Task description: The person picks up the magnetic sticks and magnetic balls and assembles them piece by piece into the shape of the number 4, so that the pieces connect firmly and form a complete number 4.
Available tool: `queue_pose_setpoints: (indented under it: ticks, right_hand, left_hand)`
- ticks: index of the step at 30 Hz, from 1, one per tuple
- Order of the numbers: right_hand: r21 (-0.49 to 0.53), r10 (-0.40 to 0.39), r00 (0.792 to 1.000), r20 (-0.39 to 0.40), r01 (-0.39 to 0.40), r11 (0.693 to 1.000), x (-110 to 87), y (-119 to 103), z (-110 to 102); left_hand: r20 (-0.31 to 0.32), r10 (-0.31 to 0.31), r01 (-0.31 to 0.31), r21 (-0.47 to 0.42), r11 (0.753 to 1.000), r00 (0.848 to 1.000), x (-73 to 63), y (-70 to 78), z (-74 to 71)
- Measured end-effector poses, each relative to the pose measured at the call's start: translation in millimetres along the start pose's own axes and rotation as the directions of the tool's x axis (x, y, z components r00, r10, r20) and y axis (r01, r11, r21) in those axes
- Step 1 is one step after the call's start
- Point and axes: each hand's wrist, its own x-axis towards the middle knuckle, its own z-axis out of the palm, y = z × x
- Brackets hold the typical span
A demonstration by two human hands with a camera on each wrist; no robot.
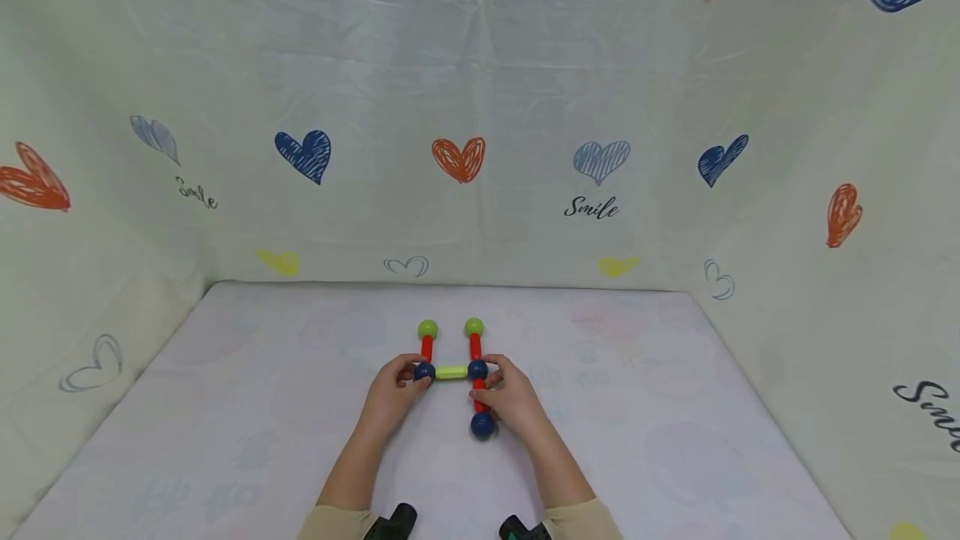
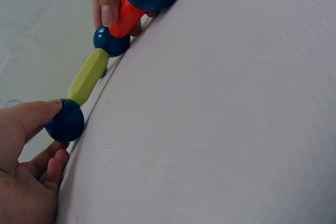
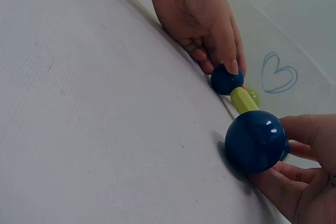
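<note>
On the table lies a joined figure of toy balls and rods. A yellow-green rod (image 1: 452, 373) links a left blue ball (image 1: 424, 371) to a right blue ball (image 1: 477, 369). Red rods run from both to two green balls (image 1: 427, 329) at the far side. Another red rod (image 2: 126, 18) leads from the right ball to a near blue ball (image 1: 482, 425). My left hand (image 1: 392, 390) pinches the left blue ball between thumb and fingers. With thumb and fingers, my right hand (image 1: 513, 394) grips the near red rod beside the right blue ball.
The white table (image 1: 240, 407) extends around the figure. Behind it and at both sides hangs a pale curtain (image 1: 525, 248) printed with hearts and "Smile". Dark devices (image 1: 393, 522) sit at both wrists, by beige sleeves.
</note>
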Motion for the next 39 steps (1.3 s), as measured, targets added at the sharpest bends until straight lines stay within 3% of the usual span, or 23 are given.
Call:
queue_pose_setpoints:
  ticks: [7, 15, 24, 32, 35, 39]
  right_hand:
    - [-0.002, -0.016, 1.000, 0.012, 0.016, 1.000, -0.8, 0.4, -4.9]
    - [-0.065, -0.107, 0.994, -0.012, 0.106, 0.992, -4.8, -0.1, -18.4]
    - [-0.219, -0.255, 0.965, -0.058, 0.237, 0.946, -8.5, -5.2, -39.9]
    - [-0.371, -0.401, 0.915, -0.044, 0.357, 0.857, -20.5, -16.5, -62.9]
    - [-0.427, -0.469, 0.882, -0.050, 0.405, 0.808, -26.1, -19.2, -71.2]
    - [-0.522, -0.568, 0.820, -0.068, 0.456, 0.721, -32.7, -16.7, -81.8]
  left_hand:
    - [0.009, -0.017, 0.017, -0.038, 0.999, 1.000, -0.4, 0.9, -4.7]
    - [0.049, -0.047, 0.048, -0.008, 0.999, 0.998, -6.5, 13.6, -14.0]
    - [0.086, 0.046, -0.052, 0.078, 0.996, 0.995, -8.4, 27.3, -32.3]
    - [0.104, 0.165, -0.181, 0.171, 0.969, 0.981, -14.5, 47.4, -55.1]
    - [0.103, 0.196, -0.215, 0.216, 0.953, 0.975, -17.8, 53.8, -62.1]
    - [0.105, 0.222, -0.242, 0.265, 0.933, 0.969, -22.5, 62.9, -70.9]
